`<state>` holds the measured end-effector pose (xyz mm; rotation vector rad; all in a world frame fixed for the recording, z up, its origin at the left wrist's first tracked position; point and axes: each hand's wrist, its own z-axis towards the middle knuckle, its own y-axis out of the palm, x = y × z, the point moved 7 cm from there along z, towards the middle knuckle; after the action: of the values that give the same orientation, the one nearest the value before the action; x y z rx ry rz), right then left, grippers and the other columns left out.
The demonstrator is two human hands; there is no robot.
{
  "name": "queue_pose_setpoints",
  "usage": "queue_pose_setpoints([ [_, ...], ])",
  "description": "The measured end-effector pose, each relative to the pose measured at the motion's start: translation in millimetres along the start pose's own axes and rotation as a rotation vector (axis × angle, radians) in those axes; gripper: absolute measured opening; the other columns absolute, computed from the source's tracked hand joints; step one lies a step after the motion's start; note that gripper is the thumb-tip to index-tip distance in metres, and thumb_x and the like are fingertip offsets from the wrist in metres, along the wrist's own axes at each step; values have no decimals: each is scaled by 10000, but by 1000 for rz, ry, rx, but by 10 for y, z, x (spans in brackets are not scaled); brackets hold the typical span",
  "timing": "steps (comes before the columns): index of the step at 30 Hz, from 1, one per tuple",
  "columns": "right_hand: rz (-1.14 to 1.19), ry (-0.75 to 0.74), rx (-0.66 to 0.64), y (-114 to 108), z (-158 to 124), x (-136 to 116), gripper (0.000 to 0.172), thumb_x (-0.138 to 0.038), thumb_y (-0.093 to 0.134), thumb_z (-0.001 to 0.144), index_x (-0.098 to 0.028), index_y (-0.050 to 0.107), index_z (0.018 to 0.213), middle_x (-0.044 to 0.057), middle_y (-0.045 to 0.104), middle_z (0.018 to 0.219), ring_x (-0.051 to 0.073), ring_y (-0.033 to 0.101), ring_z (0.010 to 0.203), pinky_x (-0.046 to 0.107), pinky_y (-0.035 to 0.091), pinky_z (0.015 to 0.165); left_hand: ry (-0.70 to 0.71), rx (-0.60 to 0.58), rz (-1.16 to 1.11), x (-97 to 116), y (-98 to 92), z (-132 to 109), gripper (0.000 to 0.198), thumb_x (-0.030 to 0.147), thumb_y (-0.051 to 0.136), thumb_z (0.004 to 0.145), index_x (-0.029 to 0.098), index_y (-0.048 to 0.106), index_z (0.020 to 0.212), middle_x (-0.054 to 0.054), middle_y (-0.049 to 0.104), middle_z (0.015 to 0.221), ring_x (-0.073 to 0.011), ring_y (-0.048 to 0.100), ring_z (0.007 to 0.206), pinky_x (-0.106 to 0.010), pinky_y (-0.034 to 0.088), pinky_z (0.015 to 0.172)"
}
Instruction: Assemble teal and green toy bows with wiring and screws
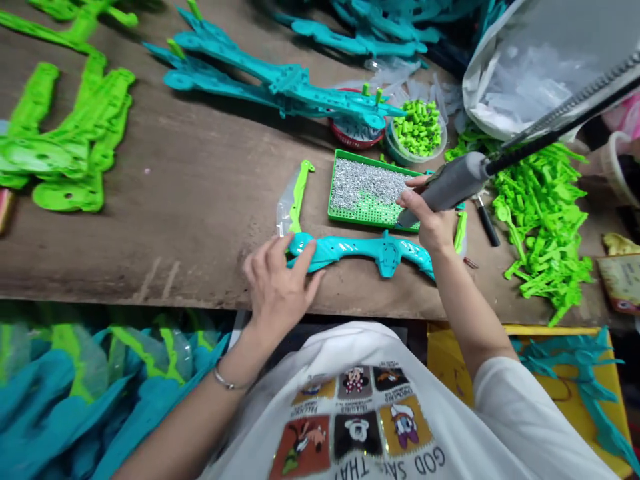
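Brown surface [200, 220], worn, runs across the frame. Nearest: white shirt [395, 453] at bottom centre; teal parts with green strips [75, 367] at lower left; yellow box [445, 360] at lower right.

Centre, by the near edge: curved teal piece [355, 248] lying lengthwise. Left hand [275, 283] over its left end, fingers bent onto it; cannot tell whether pinching or only pressing. Right hand [434, 227] near the other end, fingers closed round a grey driver [457, 179]; its lower end is by the near rim of a green tray [350, 218] of small metal pieces [367, 177]. Green piece with clear film [299, 197] just beyond the left hand.

Right: heap of small green parts [543, 213]. Farther: green pegs [419, 127] in a tub, red basket [350, 138] beside it, stacked teal parts [290, 83] at upper centre, white bag [480, 87] at upper right.
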<state>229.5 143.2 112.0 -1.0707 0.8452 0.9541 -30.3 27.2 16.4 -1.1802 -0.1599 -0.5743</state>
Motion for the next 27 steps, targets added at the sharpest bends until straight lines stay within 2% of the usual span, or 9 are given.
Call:
queue_pose_setpoints([
  [4,-104,-76,-5,1,-68,-75,461,-536,784,824,-261,643,1165,15,673,934,174,676,846,359,591,820,124,-83,49,-178,82,37,635,408,671,940,299,497,1541,-173,549,1527,-434,498,1368,-555,463,1024],
  [7,-289,-279,257,-138,-366,-290,599,-607,636,902,-262,512,1376,103,609,1156,243,658,1028,447,586,914,219,-48,97,-219,119,34,672,425,646,959,296,435,1584,-144,594,1500,-422,529,1353,-507,476,973],
  [9,-349,-503,435,-157,-720,-502,566,-556,622,907,-254,502,1370,115,565,1147,279,630,1074,495,569,949,276,-5,126,-222,76,41,687,421,630,973,276,401,1605,-135,619,1477,-408,567,1324,-491,468,953],
  [10,-352,-616,414,-79,-888,-592,512,-490,657,894,-264,528,1335,101,568,1106,280,627,1065,499,567,954,305,17,136,-216,29,53,689,413,624,978,271,392,1611,-130,629,1466,-399,587,1306,-487,460,953],
  [12,-375,-772,169,232,-1140,-702,426,-323,712,864,-293,589,1271,71,610,1065,265,641,1066,475,577,963,353,48,147,-188,-108,98,683,399,621,983,272,389,1613,-119,647,1445,-384,620,1275,-484,446,966],
  [14,-463,-775,-131,603,-1268,-681,417,-208,680,887,-284,615,1291,78,668,1165,254,647,1171,457,572,1025,390,63,136,-147,-287,166,665,390,619,984,281,405,1605,-117,667,1419,-370,645,1251,-479,440,979],
  [16,-541,-700,-279,860,-1274,-605,397,-176,613,940,-246,625,1331,103,670,1312,249,610,1301,470,521,1125,432,65,133,-91,-473,237,644,380,615,988,285,421,1595,-113,680,1400,-348,668,1226,-466,445,971],
  [21,-502,-665,-295,1088,-1107,-586,284,-226,581,1007,-213,706,1261,106,723,1292,207,668,1236,414,531,1109,584,124,259,6,-799,368,580,359,621,1000,249,477,1550,-72,713,1356,-281,716,1133,-396,461,859],
  [27,-507,-584,-304,1191,-996,-653,254,-262,645,986,-261,743,1220,91,736,1288,213,696,1204,384,554,1058,668,161,268,-62,-884,544,496,417,618,986,225,585,1442,-22,770,1238,-209,735,973,-280,428,748],
])
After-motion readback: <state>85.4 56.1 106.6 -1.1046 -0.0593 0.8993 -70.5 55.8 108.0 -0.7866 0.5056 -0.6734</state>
